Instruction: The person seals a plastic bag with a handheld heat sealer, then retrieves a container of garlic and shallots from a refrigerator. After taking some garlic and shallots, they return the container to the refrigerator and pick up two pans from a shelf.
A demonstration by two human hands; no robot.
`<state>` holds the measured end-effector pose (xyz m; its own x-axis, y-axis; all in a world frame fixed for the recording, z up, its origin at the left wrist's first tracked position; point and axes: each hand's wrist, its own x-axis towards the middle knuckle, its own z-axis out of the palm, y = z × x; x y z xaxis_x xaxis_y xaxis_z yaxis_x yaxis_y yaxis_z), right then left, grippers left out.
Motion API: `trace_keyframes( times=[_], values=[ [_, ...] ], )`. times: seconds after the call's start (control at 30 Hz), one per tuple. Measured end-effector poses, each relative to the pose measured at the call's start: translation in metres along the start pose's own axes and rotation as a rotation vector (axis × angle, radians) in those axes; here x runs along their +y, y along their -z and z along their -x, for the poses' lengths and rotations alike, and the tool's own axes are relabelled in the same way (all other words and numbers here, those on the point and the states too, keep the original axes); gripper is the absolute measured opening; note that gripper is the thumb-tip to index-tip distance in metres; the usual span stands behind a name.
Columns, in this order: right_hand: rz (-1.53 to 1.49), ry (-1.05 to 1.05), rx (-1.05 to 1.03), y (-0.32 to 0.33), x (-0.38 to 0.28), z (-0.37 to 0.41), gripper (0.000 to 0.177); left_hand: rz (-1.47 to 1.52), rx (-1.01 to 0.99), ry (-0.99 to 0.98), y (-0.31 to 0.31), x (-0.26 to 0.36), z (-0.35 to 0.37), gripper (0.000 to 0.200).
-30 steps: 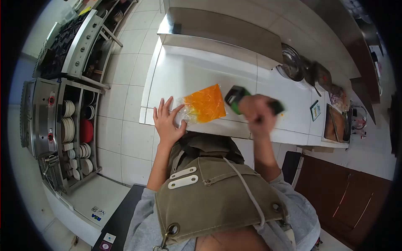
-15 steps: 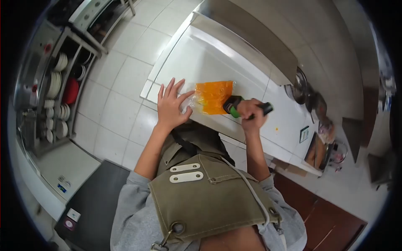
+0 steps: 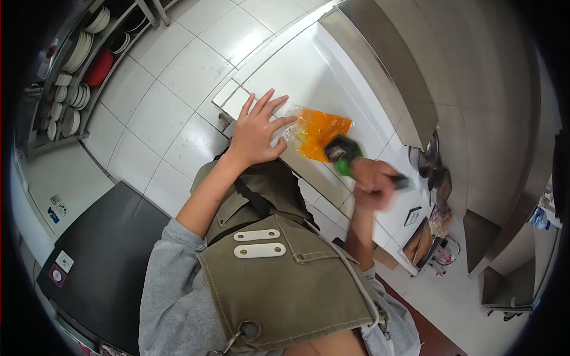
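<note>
An orange sheet in a clear plastic bag [image 3: 323, 129] lies flat on the white tiled counter [image 3: 285, 71]. My left hand [image 3: 259, 129] rests at the bag's left edge, fingers spread, with the fingertips at the clear plastic. On the other side, my right hand [image 3: 374, 181] is wrapped round the handle of a black and green tool [image 3: 342, 149]. The tool's black head is over the lower right part of the orange sheet. Motion blurs the tool and my right hand, so whether the head touches the plastic is unclear.
A small dark-edged card [image 3: 412, 216] lies on the counter to the right. Metal pans [image 3: 436, 157] are beyond the counter's right side. Stacked plates [image 3: 77, 53] fill a rack at the upper left. A black cabinet top [image 3: 107, 237] is at the lower left.
The view has turned and shifted, so the counter and rack appear moved. My right hand still grips the tool, now tilted more and more blurred. My left hand remains spread by the bag.
</note>
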<state>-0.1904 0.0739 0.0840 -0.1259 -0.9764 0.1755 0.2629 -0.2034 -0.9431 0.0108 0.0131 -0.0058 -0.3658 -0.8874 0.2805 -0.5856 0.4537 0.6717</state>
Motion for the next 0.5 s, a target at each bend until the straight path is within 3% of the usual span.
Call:
trace_keyframes(
  times=[0.03,0.1,0.17,0.2,0.23,0.3,0.33,0.37,0.43,0.5],
  values=[
    [0.018,-0.107,0.039,-0.003,0.013,0.002,0.023,0.008,0.008,-0.007,0.001,0.0,-0.001,0.043],
    [0.057,-0.106,-0.032,-0.003,0.005,-0.009,0.022,0.011,0.024,0.001,0.0,0.001,-0.001,0.043],
    [-0.076,-0.061,0.081,-0.003,-0.005,-0.015,0.021,0.018,0.017,-0.003,0.0,0.002,0.0,0.043],
    [-0.126,0.044,-0.02,-0.008,-0.017,-0.02,0.021,0.01,0.019,-0.01,0.001,0.0,-0.002,0.043],
    [-0.102,0.091,-0.108,-0.015,-0.031,-0.023,0.02,0.007,0.011,-0.013,0.002,0.0,0.0,0.042],
    [0.085,0.106,0.015,-0.005,-0.006,-0.012,0.024,0.009,0.012,-0.005,-0.001,0.001,0.004,0.042],
    [0.126,-0.078,0.031,-0.007,0.016,-0.004,0.023,0.005,0.028,-0.008,-0.001,0.0,0.001,0.042],
    [0.123,-0.075,-0.055,0.001,0.011,-0.005,0.023,0.004,0.04,-0.015,0.0,0.0,-0.003,0.042],
    [0.096,-0.058,0.068,-0.002,0.006,-0.012,0.023,0.006,0.023,-0.008,0.001,0.0,0.0,0.042],
    [-0.05,0.009,0.002,0.006,-0.014,-0.012,0.024,0.008,0.027,-0.012,0.001,0.0,-0.001,0.042]
  ],
)
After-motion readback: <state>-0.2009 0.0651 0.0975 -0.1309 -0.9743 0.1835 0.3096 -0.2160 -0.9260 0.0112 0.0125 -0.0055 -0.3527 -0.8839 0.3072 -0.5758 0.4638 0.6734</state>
